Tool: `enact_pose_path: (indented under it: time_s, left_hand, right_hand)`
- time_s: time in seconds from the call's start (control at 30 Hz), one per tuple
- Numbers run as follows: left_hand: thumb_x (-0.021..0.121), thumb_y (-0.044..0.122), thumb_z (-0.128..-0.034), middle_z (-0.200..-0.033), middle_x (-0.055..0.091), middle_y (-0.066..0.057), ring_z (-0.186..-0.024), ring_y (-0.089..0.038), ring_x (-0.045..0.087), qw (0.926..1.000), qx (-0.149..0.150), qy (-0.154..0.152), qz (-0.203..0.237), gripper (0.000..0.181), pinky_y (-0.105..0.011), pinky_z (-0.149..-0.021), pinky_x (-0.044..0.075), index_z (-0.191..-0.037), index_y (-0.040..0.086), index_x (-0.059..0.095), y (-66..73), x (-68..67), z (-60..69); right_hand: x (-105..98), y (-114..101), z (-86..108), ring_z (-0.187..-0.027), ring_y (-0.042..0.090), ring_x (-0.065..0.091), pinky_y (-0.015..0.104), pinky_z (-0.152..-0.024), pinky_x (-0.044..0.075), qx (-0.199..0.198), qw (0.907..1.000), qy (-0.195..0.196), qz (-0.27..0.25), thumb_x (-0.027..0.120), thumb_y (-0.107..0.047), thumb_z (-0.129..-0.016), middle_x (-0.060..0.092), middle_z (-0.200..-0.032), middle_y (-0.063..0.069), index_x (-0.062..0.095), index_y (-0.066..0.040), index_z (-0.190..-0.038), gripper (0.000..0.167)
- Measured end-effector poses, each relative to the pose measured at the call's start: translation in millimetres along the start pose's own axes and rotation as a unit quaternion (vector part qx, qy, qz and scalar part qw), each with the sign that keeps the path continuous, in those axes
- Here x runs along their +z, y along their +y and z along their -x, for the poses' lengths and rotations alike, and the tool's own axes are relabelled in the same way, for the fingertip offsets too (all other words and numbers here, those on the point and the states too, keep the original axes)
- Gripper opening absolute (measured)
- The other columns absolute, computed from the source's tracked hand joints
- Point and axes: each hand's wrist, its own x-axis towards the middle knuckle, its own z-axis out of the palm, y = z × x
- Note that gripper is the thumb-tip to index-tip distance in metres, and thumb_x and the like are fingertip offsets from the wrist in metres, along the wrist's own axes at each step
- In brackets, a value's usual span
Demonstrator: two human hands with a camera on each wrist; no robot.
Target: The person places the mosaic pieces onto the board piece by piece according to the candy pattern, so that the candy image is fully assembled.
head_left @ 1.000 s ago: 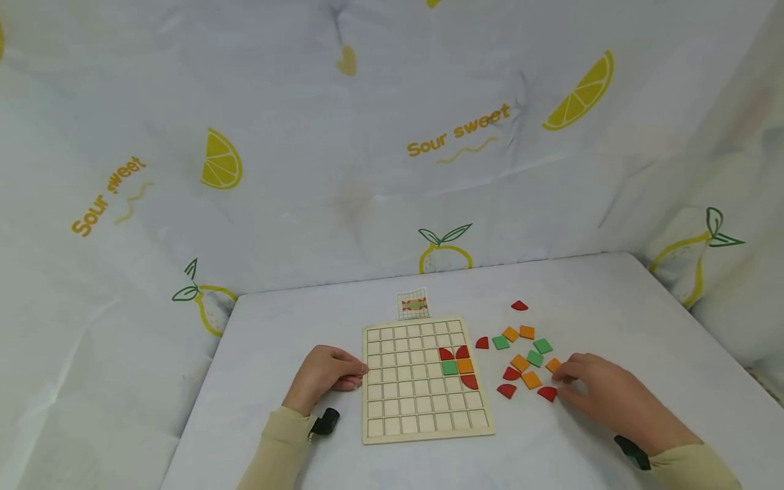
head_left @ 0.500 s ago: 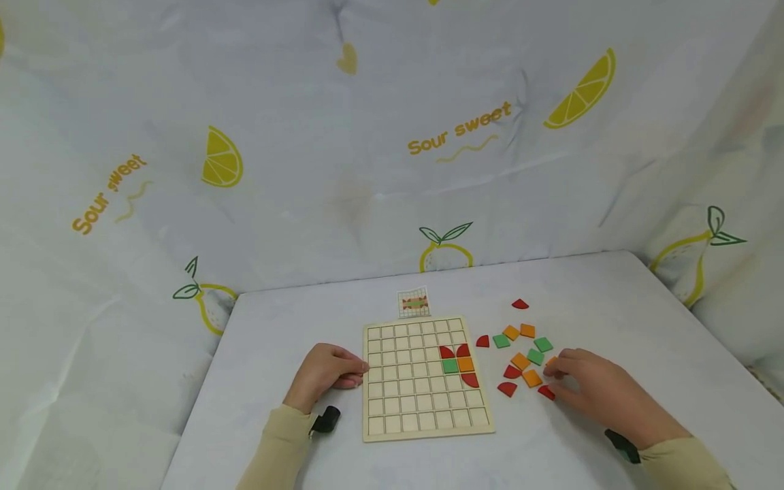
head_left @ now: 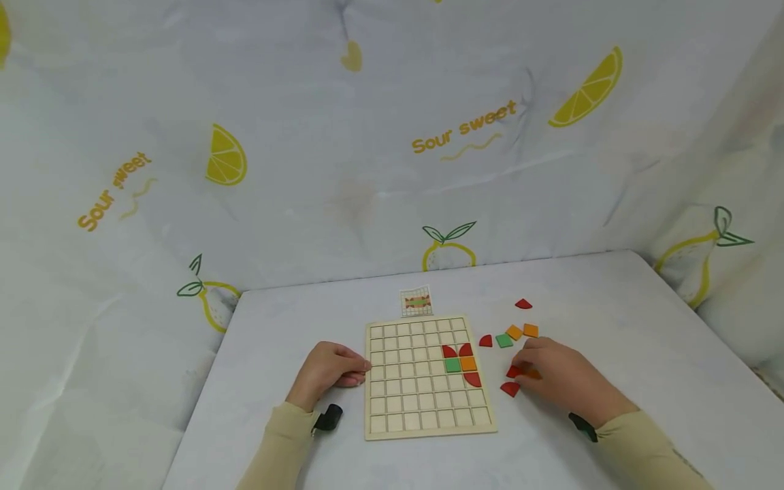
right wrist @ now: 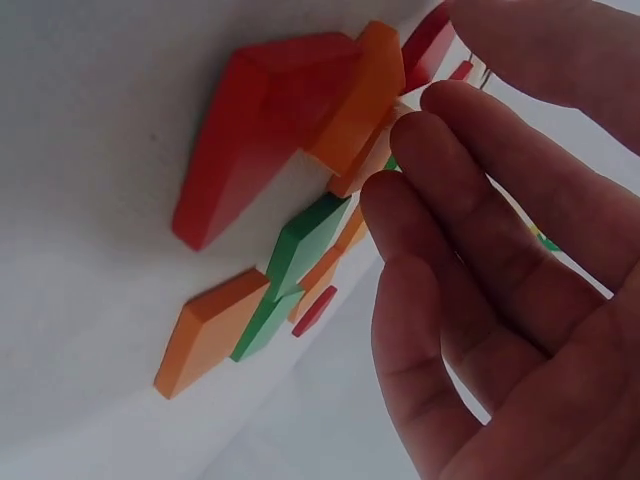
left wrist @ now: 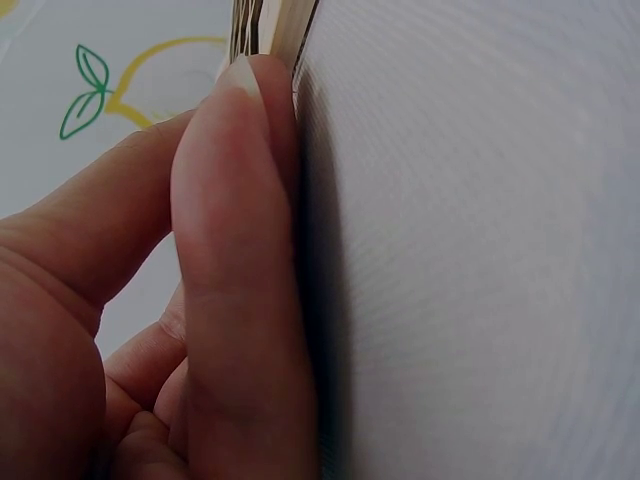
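A pale wooden grid board (head_left: 405,401) lies flat, with red quarter-round pieces, a green square (head_left: 452,365) and an orange square (head_left: 468,363) in cells at its right side. My left hand (head_left: 327,371) pinches the board's left edge; the left wrist view shows thumb and finger (left wrist: 240,250) together at the board's edge (left wrist: 285,30). Over the loose pieces, my right hand (head_left: 566,378) has its fingertips near a red piece (head_left: 513,371). In the right wrist view, the right hand's (right wrist: 520,270) thumb and fingers stand apart beside a red piece (right wrist: 428,48), with no piece visibly gripped.
Behind the board lies a small pattern card (head_left: 416,302). Loose pieces lie right of the board, including a red one (head_left: 523,303), a green square (head_left: 504,340) and an orange square (head_left: 531,330). A lemon-print cloth (head_left: 343,170) hangs behind the table.
My right hand has moved left across the loose pieces and now covers several of them in the head view. The left hand stays at the board's edge.
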Motion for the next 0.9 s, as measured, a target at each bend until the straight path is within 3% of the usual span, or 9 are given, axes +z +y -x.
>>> enact_pose_path:
  time_s: [0.33, 0.63, 0.9]
  left_hand:
    - [0.087, 0.014, -0.0893, -0.093, 0.084, -0.010, -0.067, -0.008, 0.076, 0.9999, 0.004, 0.011, -0.003, 0.018, -0.024, -0.068, 0.067, -0.099, 0.000, 0.082, -1.0, 2.4, -3.0]
    - [0.087, 0.013, -0.0896, -0.092, 0.084, -0.010, -0.067, -0.008, 0.076, 0.9999, 0.003, 0.010, 0.002, 0.018, -0.023, -0.067, 0.066, -0.099, -0.001, 0.081, 0.0, 1.3, -1.9]
    - [0.084, 0.014, -0.0919, -0.093, 0.084, -0.010, -0.067, -0.007, 0.075, 0.9999, 0.006, 0.006, -0.011, 0.015, -0.022, -0.066, 0.066, -0.099, 0.001, 0.083, 0.6, 1.2, -0.4]
  right_hand:
    - [1.1, -2.9, -10.1, -0.084, 0.009, 0.055, 0.026, -0.070, 0.056, 0.024, 0.9993, -0.029, -0.002, 0.094, -0.027, -0.085, 0.061, -0.087, -0.011, 0.082, -0.021, -0.093, 0.016]
    - [-5.8, -17.4, -19.6, -0.075, 0.006, 0.049, 0.023, -0.063, 0.047, 0.001, 0.9996, -0.016, -0.024, 0.089, -0.022, -0.088, 0.058, -0.084, -0.009, 0.082, -0.019, -0.095, 0.011]
    - [-0.8, -44.8, -32.4, -0.088, 0.006, 0.056, 0.024, -0.074, 0.058, -0.026, 0.9992, -0.022, -0.022, 0.090, -0.023, -0.088, 0.065, -0.094, -0.012, 0.083, -0.021, -0.097, 0.012]
